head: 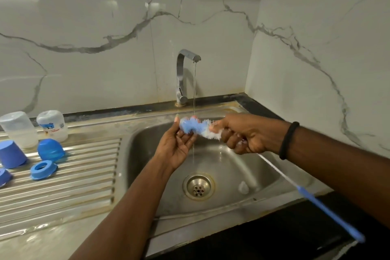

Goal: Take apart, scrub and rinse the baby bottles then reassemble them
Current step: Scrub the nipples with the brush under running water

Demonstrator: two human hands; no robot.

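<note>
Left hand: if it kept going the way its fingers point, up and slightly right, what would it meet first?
The left hand already touches the blue bristle head of the bottle brush with its fingers. Beyond that, probably the water stream, though depth is unclear.

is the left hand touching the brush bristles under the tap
Touching. The head view shows the left hand with its fingertips against the blue bristles of the bottle brush beneath the tap's stream, while the right hand grips the brush further along.

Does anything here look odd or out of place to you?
Mostly no. One small thing: a clear nipple-like piece lies alone in the sink by the drain, apart from the bottle parts on the drainboard. The counter edges also look stained.
</note>
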